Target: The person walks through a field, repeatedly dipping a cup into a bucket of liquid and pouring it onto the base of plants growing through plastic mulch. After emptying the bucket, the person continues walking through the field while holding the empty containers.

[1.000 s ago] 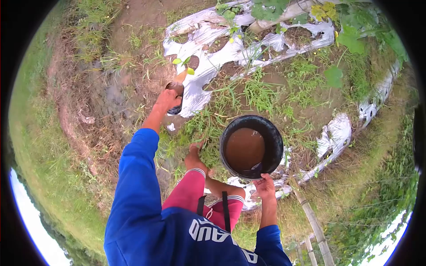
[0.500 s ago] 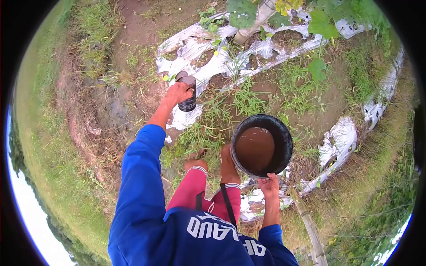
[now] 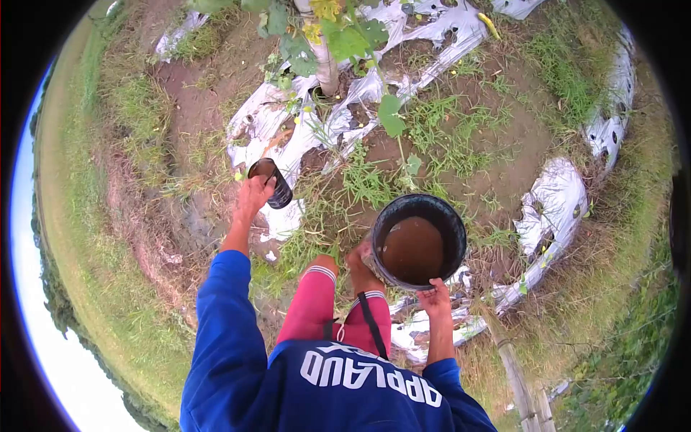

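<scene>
My left hand (image 3: 253, 196) is closed around a small black cup (image 3: 282, 196), tilted with its mouth facing away from me. Brown liquid shows at the cup's mouth, and a brown streak (image 3: 276, 141) lies just beyond it over the white plastic sheet (image 3: 288, 158). On the other side, my right hand (image 3: 435, 298) grips the near rim of a black bucket (image 3: 455, 241). Muddy brown water (image 3: 412, 250) partly fills the bucket, which hangs beside my leg. The fingers of my right hand are partly hidden beneath the rim.
A pale post (image 3: 322, 57) with leafy vines (image 3: 348, 39) rises from the torn sheet ahead. Grass and weeds (image 3: 439, 137) grow between the sheets. Bamboo poles (image 3: 512, 367) lie at lower right. A yellow, elongated object (image 3: 489, 26) lies at the far end.
The cup has tipped forward in my left hand, and a brown streak now shows beyond its mouth. My view has shifted, bringing more of the post into sight. The bucket remains in my right hand.
</scene>
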The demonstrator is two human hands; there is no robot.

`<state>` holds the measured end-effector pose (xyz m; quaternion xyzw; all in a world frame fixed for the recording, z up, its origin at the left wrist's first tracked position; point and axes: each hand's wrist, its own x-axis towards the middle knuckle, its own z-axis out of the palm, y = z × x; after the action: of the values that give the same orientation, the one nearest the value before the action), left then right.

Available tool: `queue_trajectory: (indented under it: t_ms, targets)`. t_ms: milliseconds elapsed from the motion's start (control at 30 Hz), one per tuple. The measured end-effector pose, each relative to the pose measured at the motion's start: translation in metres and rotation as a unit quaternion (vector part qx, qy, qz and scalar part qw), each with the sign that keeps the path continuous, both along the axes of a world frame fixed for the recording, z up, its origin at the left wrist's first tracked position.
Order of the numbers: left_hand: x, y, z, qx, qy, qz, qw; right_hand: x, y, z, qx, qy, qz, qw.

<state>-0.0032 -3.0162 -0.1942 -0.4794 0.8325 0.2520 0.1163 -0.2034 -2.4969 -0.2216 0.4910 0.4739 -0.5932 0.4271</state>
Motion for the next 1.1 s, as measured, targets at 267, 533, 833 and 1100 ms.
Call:
queue_trajectory:
  t_ms: [267, 533, 833, 1100]
  targets:
    - [-0.096, 0.045, -0.025, 0.029, 0.105, -0.024, 0.994, -0.07, -0.006, 0.008, 0.047, 0.01, 0.011, 0.999]
    - [-0.226, 0.028, -0.112, -0.112, 0.173, -0.331, 0.921, -0.16, -0.041, 0.02, -0.007, 0.092, 0.025, 0.995]
    - [-0.369, -0.041, -0.142, 0.083, 0.103, -0.082, 0.988, -0.267, -0.116, -0.006, -0.017, 0.124, 0.073, 0.989]
    - [-0.407, -0.12, -0.166, 0.102, 0.011, -0.173, 0.98, -0.347, -0.165, -0.001, -0.011, 0.141, 0.152, 0.978]
